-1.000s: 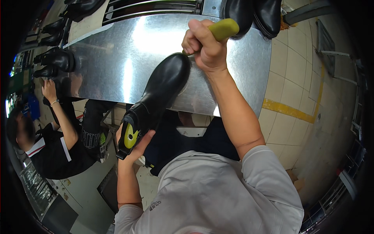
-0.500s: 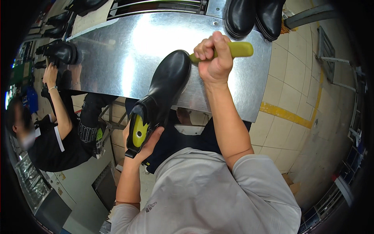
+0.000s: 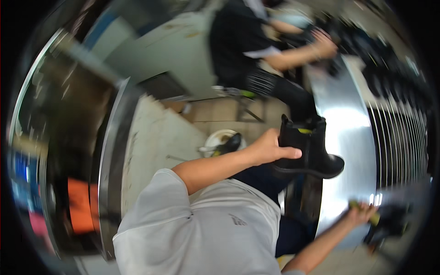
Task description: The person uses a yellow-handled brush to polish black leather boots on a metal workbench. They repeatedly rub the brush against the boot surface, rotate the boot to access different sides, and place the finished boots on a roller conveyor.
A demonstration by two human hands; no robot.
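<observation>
- Boot [image 3: 308,149], black ankle type with a yellow tab at its collar, stands upright at the near edge of the shiny metal desk [image 3: 343,137].
- Left hand [image 3: 268,147] wraps the boot's shaft, fingers closed on it.
- Right hand [image 3: 360,214] lies lower on the desk, curled round a yellow-green handled tool [image 3: 372,215]; the view is blurred there.
- Another person [image 3: 256,41] in dark clothes sits farther along, a hand [image 3: 325,43] on dark boots [image 3: 362,41].
</observation>
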